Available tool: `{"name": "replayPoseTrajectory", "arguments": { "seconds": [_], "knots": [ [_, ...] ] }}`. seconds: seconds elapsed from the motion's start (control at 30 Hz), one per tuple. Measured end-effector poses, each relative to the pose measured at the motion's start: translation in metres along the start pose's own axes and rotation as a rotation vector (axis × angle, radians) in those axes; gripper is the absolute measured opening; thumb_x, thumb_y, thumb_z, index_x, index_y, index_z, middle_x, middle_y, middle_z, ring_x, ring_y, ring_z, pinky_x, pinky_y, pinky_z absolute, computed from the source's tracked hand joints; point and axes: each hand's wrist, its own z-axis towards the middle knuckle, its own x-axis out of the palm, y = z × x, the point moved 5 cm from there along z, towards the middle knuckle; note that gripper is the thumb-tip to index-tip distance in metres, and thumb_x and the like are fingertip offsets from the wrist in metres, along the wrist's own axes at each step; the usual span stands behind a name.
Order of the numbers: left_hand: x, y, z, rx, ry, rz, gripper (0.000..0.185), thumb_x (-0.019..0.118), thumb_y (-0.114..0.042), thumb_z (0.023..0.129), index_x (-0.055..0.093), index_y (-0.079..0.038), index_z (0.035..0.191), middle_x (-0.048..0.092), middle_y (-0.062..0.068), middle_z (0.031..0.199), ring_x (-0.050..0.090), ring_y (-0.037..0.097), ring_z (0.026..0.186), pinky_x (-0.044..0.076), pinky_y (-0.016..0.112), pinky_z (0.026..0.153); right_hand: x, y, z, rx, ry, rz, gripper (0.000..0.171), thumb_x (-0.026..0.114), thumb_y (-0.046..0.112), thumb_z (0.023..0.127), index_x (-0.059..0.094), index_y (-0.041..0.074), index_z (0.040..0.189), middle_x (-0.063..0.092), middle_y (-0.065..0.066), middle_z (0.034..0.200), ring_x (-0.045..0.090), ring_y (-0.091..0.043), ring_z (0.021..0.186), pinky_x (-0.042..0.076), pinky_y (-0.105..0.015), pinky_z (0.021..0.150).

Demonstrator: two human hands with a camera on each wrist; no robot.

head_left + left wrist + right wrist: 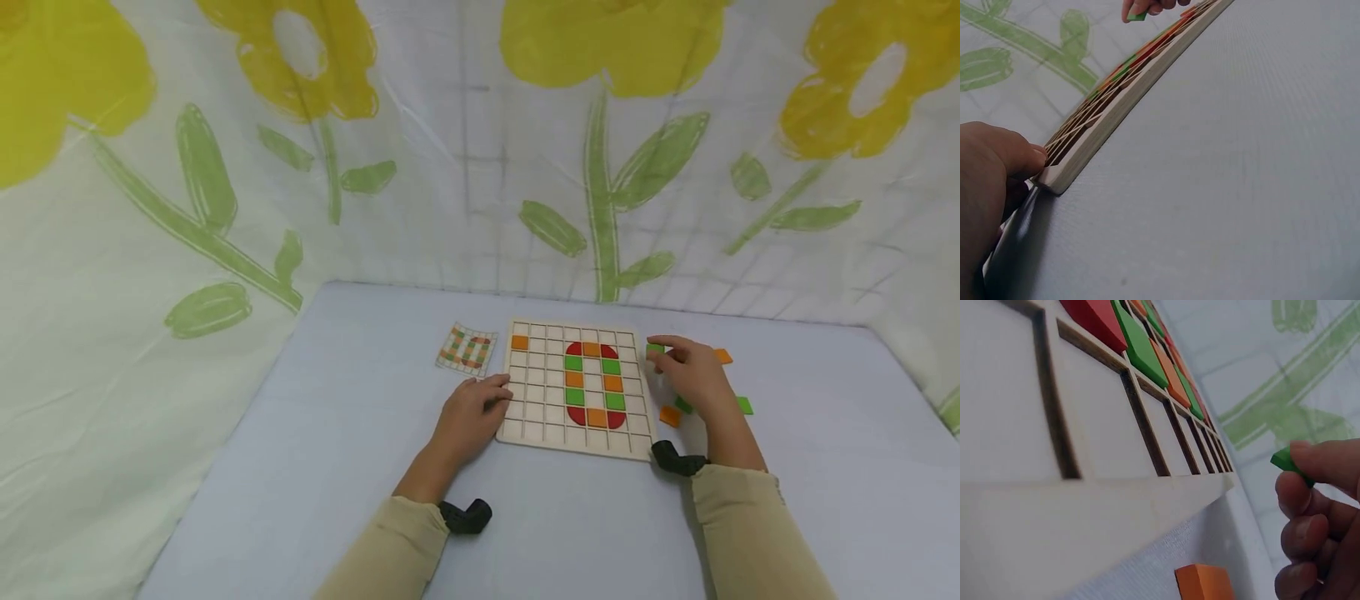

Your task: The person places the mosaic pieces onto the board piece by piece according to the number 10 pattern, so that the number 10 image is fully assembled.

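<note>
A wooden grid board (551, 400) lies on the table, with red, green and orange tiles set in its cells as an upright oval ring. One more orange tile (520, 342) sits near its upper left corner. My left hand (471, 414) rests at the board's left edge, its thumb on the rim in the left wrist view. Beyond the board's right edge, my right hand (693, 372) pinches a green square tile (1284, 460) between thumb and finger, raised above the tabletop.
A small pattern card (467, 349) showing a coloured grid lies left of the board. Loose tiles, including an orange tile (670, 416) and a green tile (744, 405), lie around the right forearm. A flower-printed curtain (420, 225) hangs behind the table.
</note>
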Motion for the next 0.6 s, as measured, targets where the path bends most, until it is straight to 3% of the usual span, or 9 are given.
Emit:
{"name": "replayPoseTrajectory", "arguments": {
  "seconds": [0.2, 0.33, 0.43, 0.6],
  "knots": [
    [-0.002, 0.001, 0.0, 0.013, -0.016, 0.016, 0.017, 0.066, -0.014, 0.094, 0.076, -0.011, 0.107, 0.064, -0.002, 0.133, 0.062, 0.018, 0.122, 0.039, 0.041, 0.116, 0.004, 0.007, 0.004, -0.032, 0.005, 0.043, 0.055, 0.051, 0.045, 0.1, 0.046, 0.013, 0.145, 0.071, -0.011, 0.1, 0.059, -0.026, 0.082, 0.046, -0.029, 0.066],
    [-0.003, 0.003, 0.0, 0.022, -0.013, 0.02, 0.017, 0.066, -0.014, 0.093, 0.076, -0.011, 0.107, 0.064, -0.002, 0.133, 0.062, 0.018, 0.122, 0.038, 0.041, 0.116, 0.007, 0.009, 0.004, -0.016, 0.002, 0.066, 0.059, 0.058, 0.048, 0.096, 0.044, 0.007, 0.136, 0.075, -0.01, 0.099, 0.064, -0.026, 0.093, 0.047, -0.029, 0.073],
    [-0.003, 0.003, 0.0, 0.024, -0.005, 0.021, 0.017, 0.066, -0.014, 0.094, 0.076, -0.011, 0.108, 0.064, -0.002, 0.134, 0.061, 0.018, 0.122, 0.038, 0.042, 0.116, 0.007, 0.012, 0.002, -0.022, -0.018, 0.077, 0.055, 0.059, 0.05, 0.095, 0.05, 0.008, 0.13, 0.075, -0.009, 0.098, 0.063, -0.027, 0.098, 0.047, -0.029, 0.074],
    [0.001, 0.003, 0.0, 0.008, 0.003, -0.006, 0.018, 0.064, -0.014, 0.095, 0.075, -0.011, 0.108, 0.063, -0.002, 0.134, 0.061, 0.017, 0.123, 0.037, 0.041, 0.117, 0.013, 0.023, 0.002, -0.06, -0.017, 0.121, 0.04, 0.056, 0.037, 0.099, 0.063, 0.012, 0.129, 0.07, -0.012, 0.104, 0.061, -0.027, 0.093, 0.051, -0.027, 0.074]
  ]
}}
